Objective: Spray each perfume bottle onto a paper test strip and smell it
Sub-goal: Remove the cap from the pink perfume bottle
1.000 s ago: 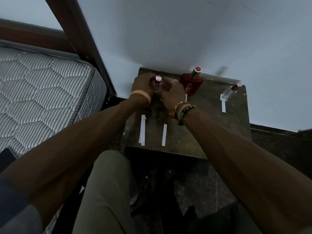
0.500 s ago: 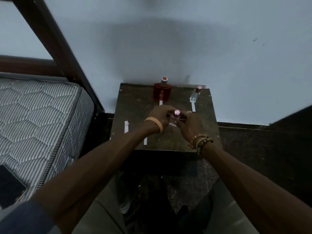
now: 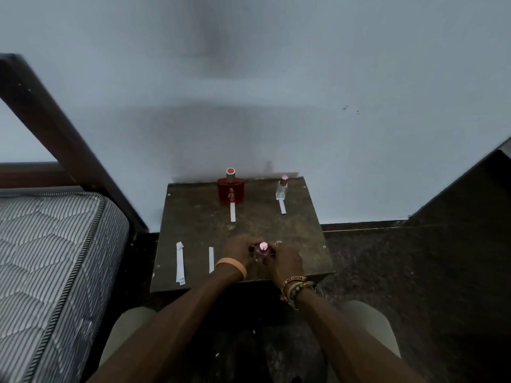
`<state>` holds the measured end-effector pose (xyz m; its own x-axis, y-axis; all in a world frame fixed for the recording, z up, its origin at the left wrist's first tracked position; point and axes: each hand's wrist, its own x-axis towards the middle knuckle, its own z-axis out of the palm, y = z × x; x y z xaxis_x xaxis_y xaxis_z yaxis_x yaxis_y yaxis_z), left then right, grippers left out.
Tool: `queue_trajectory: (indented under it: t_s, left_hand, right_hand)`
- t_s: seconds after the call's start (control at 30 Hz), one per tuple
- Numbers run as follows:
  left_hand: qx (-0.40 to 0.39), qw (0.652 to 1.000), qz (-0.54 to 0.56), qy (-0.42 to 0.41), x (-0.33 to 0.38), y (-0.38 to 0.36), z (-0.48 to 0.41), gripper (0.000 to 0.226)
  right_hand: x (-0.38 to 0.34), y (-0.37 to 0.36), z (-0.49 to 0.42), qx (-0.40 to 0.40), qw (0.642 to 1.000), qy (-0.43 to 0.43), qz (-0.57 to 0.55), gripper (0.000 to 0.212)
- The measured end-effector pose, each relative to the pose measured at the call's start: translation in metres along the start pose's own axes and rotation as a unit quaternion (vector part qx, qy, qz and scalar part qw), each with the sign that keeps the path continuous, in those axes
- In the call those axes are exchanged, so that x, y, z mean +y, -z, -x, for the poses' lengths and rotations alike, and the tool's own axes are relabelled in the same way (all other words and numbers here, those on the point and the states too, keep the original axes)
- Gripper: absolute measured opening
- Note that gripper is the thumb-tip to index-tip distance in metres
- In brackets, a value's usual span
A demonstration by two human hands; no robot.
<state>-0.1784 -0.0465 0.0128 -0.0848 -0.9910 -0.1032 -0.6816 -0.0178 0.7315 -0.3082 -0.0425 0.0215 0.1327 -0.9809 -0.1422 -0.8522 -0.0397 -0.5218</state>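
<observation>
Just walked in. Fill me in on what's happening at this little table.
A person holds a small pink-capped bottle between the left hand and the right hand at the near edge of the table. A red bottle and a clear bottle stand at the back, each with a paper strip before it.

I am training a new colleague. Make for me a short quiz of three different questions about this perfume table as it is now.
1. True or false: the red bottle stands at the far edge of the table, near the wall.
2. How many paper strips lie on the table? A) two B) four C) six
3. Fill in: the left hand and right hand together hold the ____-capped bottle.

Key: 1 true. 2 B: one before the red bottle, one before the clear bottle, two at the near left. 3 pink.
</observation>
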Motion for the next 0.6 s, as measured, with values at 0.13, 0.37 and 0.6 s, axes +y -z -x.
queue_trajectory:
  t_s: [0.13,0.37,0.6]
  left_hand:
    - [-0.002,1.0,-0.008,0.001,0.002,0.001,0.002,0.019]
    - [-0.014,0.997,0.078,-0.017,0.011,0.001,0.008,0.012]
    - [0.025,0.994,0.105,0.035,0.016,-0.003,0.011,0.024]
  right_hand:
    - [0.003,0.004,-0.002,-0.011,1.0,0.005,0.024,0.031]
    - [0.0,0.007,-0.003,-0.021,0.999,0.005,0.043,0.029]
    - [-0.001,0.008,-0.002,-0.022,0.999,-0.002,0.031,0.025]
